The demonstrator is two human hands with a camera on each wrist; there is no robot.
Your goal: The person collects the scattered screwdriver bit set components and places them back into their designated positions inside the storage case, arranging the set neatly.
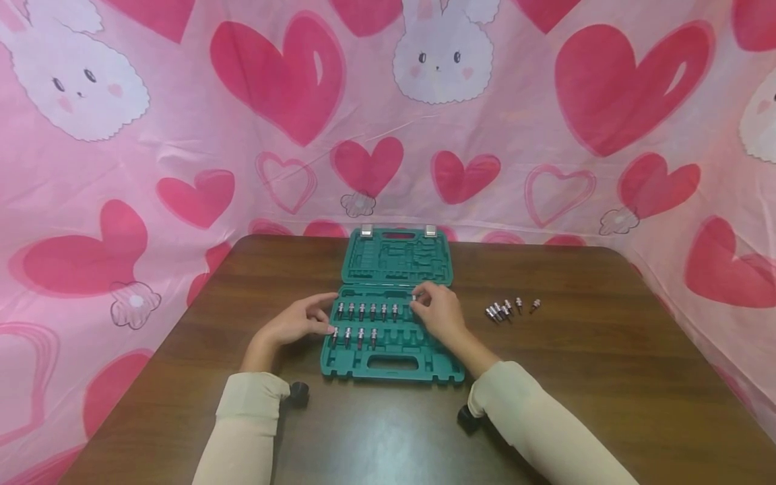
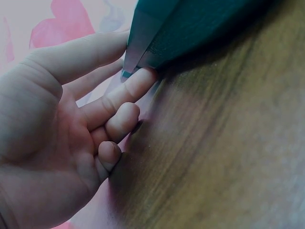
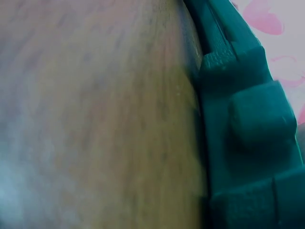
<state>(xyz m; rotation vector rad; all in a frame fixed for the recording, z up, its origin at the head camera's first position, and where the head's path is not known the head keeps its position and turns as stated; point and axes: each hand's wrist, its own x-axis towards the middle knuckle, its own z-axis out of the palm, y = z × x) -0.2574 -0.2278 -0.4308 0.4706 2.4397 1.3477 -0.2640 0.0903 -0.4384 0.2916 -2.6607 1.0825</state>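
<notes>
A green plastic tool case (image 1: 393,364) lies unfolded on the table, its lid (image 1: 397,259) at the back. In the base stand two rows of silver bit sockets (image 1: 362,311), the front row (image 1: 360,338) filling only the left part. My right hand (image 1: 441,311) is over the right end of the back row, thumb and forefinger pinching a small silver bit socket (image 1: 415,297), mostly hidden by the fingers. Along the case's left edge rests my left hand (image 1: 297,322), fingers loosely spread. The left wrist view shows its fingertips (image 2: 143,80) against the case's side wall (image 2: 190,36).
Several loose bit sockets (image 1: 500,310) lie on the brown wooden table (image 1: 576,377) to the right of the case. Two metal latches (image 1: 366,231) sit on the lid's far edge. A pink cloth (image 1: 412,121) with hearts and rabbits hangs behind the table and at its sides.
</notes>
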